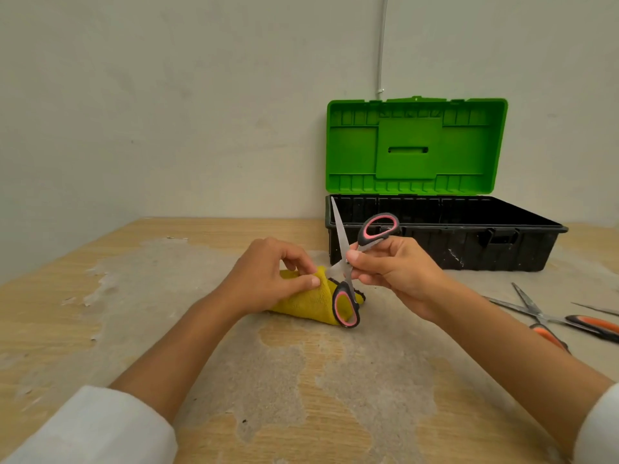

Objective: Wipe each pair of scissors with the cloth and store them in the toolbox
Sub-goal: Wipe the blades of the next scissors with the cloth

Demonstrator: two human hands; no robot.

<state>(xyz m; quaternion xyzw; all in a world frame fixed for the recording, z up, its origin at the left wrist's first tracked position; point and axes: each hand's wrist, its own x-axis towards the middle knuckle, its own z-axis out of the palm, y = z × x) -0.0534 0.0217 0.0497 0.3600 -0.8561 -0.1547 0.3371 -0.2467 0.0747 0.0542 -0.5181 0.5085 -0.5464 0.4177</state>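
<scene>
A: Worn wooden tabletop (100,329) filled the lower frame, grey patches where the finish had peeled, plain pale wall behind. Toolbox (445,242) sat upper right of centre against the wall — black base, green lid (415,145) stood open and upright.

B: Anything inside the box?

A: Couldn't tell, interior was dark from this angle.

B: Hands?

A: Left hand (264,279) at centre frame, fingers pressed together, pinching a fold of the yellow cloth (311,303) around one blade. Most of the cloth rested on the table under that hand. Right hand (392,272) just right of it, thumb and fingers closed on the pink-and-black scissors (348,262) near the pivot.

B: Scissors open or closed?

A: Spread wide. One blade pointed up toward the toolbox's left corner, the other went left into the cloth fold. One handle loop sat above the right hand, in front of the toolbox rim; the other hung down, overlapping the cloth's right end.

B: Other scissors?

A: Orange-handled scissors (549,319) lay on the table at the right edge, blades apart, well apart from the hands. Another thin blade tip (596,309) showed at the far right, cut off by the frame — couldn't tell what it belonged to.

B: Sleeves?

A: White, at both lower corners.
</scene>
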